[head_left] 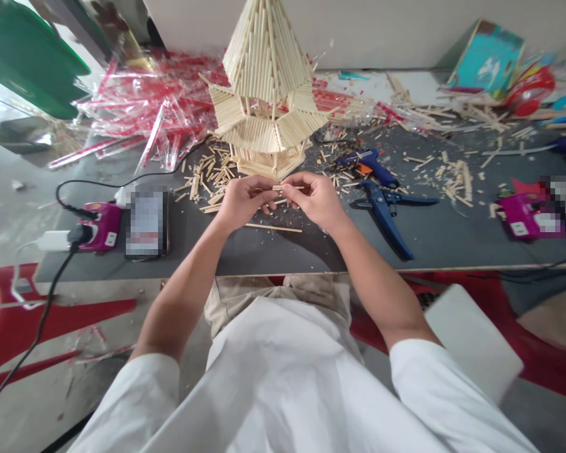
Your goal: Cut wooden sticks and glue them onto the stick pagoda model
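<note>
Both hands meet just in front of a pagoda-like model (268, 132) built of thin wooden sticks. My left hand (245, 200) pinches short wooden sticks (278, 187) between thumb and fingers. From the other side, my right hand (315, 200) grips the same small sticks, its thumb on top. How many sticks are held I cannot tell. Below the hands a long thin stick (276, 228) lies on the dark table. Cut stick pieces (212, 173) are scattered left of the model's base. To the right lie a blue cutter (387, 217) and a blue glue gun (370, 165).
A phone (146, 221) and a purple power socket (101, 226) with cables sit on the left. Red-and-clear plastic wrappers (170, 100) heap behind. Another purple socket (528, 215) stands at right. The table's front edge (283, 275) runs close to my body.
</note>
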